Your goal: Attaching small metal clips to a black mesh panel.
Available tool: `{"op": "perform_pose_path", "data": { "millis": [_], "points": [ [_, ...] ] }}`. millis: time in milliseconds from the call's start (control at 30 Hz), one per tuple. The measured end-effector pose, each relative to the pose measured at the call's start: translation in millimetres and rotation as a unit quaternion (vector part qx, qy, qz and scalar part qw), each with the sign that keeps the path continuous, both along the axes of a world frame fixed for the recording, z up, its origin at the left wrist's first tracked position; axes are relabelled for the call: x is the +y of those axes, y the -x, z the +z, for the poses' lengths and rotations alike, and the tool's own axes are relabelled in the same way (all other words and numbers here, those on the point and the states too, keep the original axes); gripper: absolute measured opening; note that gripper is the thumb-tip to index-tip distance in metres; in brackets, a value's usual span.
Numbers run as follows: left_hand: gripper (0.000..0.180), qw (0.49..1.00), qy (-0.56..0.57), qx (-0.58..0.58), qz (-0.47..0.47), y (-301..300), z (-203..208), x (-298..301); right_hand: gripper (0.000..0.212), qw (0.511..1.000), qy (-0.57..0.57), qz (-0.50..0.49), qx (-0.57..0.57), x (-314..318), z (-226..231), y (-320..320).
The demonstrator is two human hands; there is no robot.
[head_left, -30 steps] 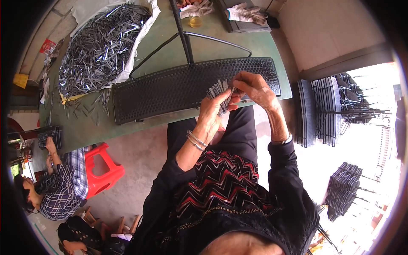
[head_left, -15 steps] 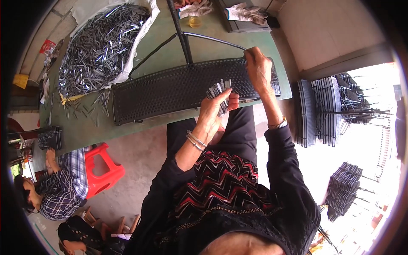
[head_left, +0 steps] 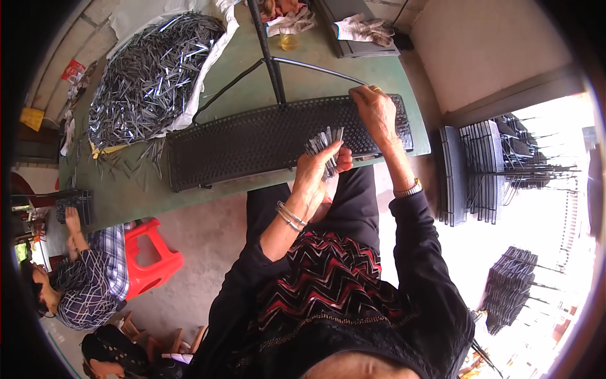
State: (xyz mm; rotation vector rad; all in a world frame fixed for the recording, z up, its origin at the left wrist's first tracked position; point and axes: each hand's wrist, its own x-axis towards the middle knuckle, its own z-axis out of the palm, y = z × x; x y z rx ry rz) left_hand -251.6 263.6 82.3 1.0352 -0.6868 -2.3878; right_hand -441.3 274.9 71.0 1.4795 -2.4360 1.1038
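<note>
My left hand (head_left: 317,169) is closed around a bundle of thin grey metal strips (head_left: 326,148), held just in front of a long black perforated panel (head_left: 252,139) that lies across a green table (head_left: 126,196). My right hand (head_left: 376,112) reaches over the panel's far right end, fingers pinched at its top edge where a curved metal rod (head_left: 322,67) ends. What the pinch holds is too small to tell. Two bangles circle my left wrist; a watch sits on the right one.
A big heap of grey metal strips (head_left: 151,76) lies on white sheeting at the table's far left. Stacks of black panels (head_left: 480,164) stand at the right. Another person (head_left: 82,278) sits low at the left beside a red stool (head_left: 148,252).
My right hand has left the bundle in my left hand and moved up and right to the panel's far edge. The left hand has stayed nearly in place.
</note>
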Motion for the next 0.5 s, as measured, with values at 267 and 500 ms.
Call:
{"op": "perform_pose_path", "data": {
  "millis": [267,500],
  "points": [
    [0.023,1.000,0.017,0.003,-0.004,1,4,1,0.027,0.982,-0.080,0.017,-0.173,23,36,-17],
    [0.023,0.998,0.060,-0.012,-0.015,2,9,3,0.019,0.879,-0.083,0.197,-0.426,50,35,-31]
  ]
}}
